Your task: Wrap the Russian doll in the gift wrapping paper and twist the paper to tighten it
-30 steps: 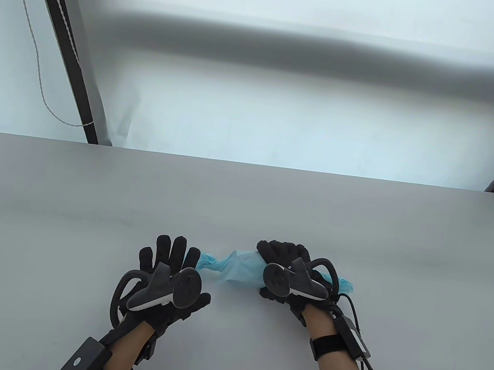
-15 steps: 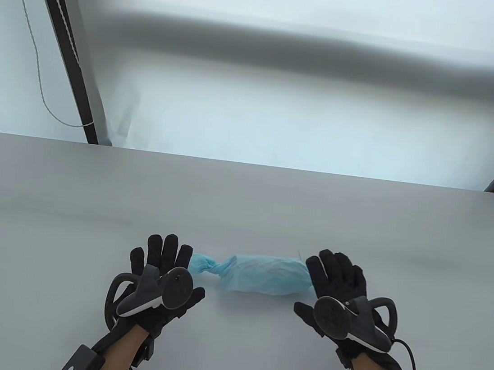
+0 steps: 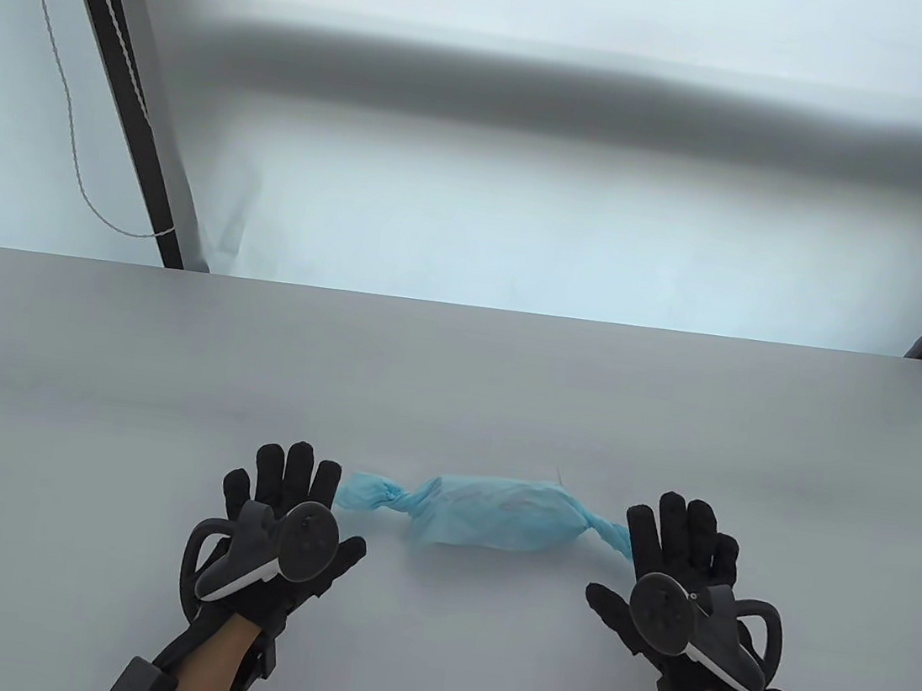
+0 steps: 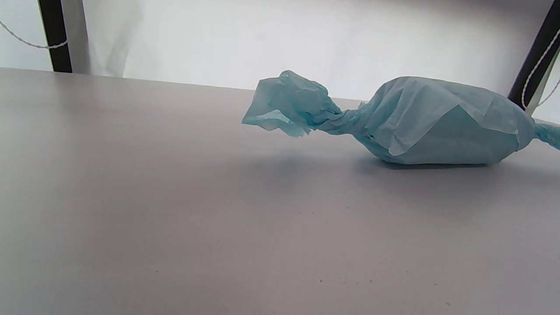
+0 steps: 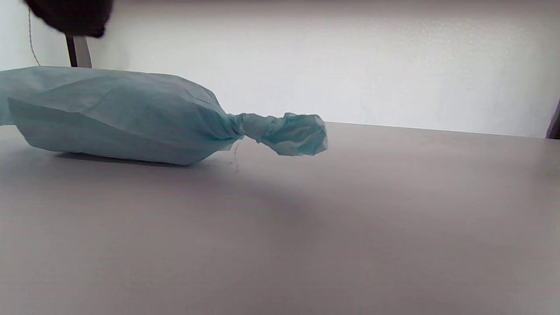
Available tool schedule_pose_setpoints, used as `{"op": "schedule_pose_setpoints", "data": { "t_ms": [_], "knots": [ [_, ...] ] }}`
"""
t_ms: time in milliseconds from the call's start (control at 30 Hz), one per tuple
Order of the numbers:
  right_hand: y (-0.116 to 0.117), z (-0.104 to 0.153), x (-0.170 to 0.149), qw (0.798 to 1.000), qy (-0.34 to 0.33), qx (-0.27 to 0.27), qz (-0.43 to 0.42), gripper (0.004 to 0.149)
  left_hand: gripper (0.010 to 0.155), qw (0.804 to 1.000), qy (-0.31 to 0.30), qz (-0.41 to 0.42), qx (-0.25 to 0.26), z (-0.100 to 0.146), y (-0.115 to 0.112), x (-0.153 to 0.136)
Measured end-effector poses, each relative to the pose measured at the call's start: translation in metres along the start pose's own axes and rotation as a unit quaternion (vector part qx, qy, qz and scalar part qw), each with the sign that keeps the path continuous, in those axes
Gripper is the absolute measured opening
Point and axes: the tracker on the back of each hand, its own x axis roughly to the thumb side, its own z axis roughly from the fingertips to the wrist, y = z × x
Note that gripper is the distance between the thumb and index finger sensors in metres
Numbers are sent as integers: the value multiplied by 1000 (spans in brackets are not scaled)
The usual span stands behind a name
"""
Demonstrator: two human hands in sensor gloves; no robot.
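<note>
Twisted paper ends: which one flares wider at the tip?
The twisted end by the left hand: that left twist spreads into a loose ruffled fan, while the right twist stays a tighter rolled knob.

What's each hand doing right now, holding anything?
Left hand: open, fingers straight, holding nothing, beside the wrapped doll.
Right hand: open, fingers straight, holding nothing, by the parcel's right twisted end.

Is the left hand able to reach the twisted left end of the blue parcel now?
Probably yes. The left hand lies open beside the twisted end, fingers straight and holding nothing, and only bare table shows between them.
</note>
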Motion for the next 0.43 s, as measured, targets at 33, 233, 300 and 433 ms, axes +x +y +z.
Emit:
{"op": "schedule_pose_setpoints", "data": {
  "t_ms": [33,233,300,433],
  "knots": [
    [1,0,0,1000,0,5,0,102,91,1000,-2,-1,-3,0,-1,0],
    [3,-1,-1,1000,0,4,-4,102,91,1000,-2,3,-5,1,-1,-2],
    [4,-2,0,1000,1,7,-2,101,91,1000,-3,8,-11,1,-1,-3],
    [4,-3,0,1000,3,6,-3,102,90,1000,-6,11,-12,1,-2,-4]
  ]
}}
